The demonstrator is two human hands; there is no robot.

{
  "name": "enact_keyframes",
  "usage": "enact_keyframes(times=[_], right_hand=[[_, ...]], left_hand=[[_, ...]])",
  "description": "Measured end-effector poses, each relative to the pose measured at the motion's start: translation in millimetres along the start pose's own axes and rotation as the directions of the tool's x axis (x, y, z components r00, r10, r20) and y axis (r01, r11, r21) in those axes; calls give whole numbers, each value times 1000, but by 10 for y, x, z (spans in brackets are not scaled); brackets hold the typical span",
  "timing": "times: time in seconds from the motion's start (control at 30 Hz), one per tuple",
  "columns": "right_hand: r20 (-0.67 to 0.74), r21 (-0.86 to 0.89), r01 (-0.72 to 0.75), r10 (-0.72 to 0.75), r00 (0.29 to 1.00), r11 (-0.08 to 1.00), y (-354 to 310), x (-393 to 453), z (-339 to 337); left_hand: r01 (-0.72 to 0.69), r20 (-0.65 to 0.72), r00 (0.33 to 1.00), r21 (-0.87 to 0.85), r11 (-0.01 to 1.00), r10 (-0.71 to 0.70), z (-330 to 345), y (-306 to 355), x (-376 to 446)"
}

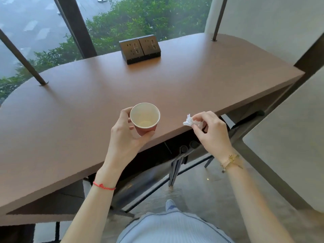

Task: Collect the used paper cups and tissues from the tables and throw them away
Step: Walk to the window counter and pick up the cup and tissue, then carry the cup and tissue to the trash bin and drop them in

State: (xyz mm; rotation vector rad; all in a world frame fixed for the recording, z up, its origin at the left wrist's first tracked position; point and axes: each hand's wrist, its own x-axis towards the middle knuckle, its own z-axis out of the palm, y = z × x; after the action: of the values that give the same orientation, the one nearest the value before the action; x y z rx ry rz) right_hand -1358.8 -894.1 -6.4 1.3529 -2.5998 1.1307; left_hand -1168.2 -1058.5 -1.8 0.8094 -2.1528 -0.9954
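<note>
A red paper cup (145,118) with a pale inside and a little liquid at its bottom is held upright just above the brown table (87,106), near its front edge. My left hand (126,135) grips the cup's side with thumb and fingers curled round it. To the right, over the table's edge, my right hand (211,130) pinches a small crumpled white tissue (189,121) between thumb and fingertips.
A black double socket box (139,48) stands at the back of the table by the window. Thin dark metal posts (22,58) rise from the tabletop at left and right. A pale wall panel (287,130) is on the right; chair legs show under the table.
</note>
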Motion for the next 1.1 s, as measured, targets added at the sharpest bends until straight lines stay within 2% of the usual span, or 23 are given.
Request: enact_keyframes(times=[0.1,0.23,0.37,0.5,0.63,0.83,1.1], right_hand=[[-80,-10,-95,94,992,995,-134,-505,-69],[-187,-16,-248,240,952,969,-356,-1228,-100],[-318,-31,-389,360,877,921,-618,-1973,-125],[-434,-16,-521,463,772,853,-922,-2685,-169],[-548,19,-638,542,637,770,-1220,-3389,-205],[-713,66,-776,574,403,628,-1703,-4490,-282],[-831,210,-892,554,53,400,-2581,-6122,-289]], left_hand=[[-73,121,990,-13,997,74,-90,-19,-196],[-175,291,939,-53,983,183,-202,-50,-441],[-281,416,857,-115,953,303,-251,-4,-699],[-320,532,756,-208,924,381,-238,127,-988],[-375,647,601,-290,880,469,-122,294,-1352],[-434,715,335,-461,774,614,69,672,-2132],[-382,666,-16,-693,611,746,111,1268,-3785]])
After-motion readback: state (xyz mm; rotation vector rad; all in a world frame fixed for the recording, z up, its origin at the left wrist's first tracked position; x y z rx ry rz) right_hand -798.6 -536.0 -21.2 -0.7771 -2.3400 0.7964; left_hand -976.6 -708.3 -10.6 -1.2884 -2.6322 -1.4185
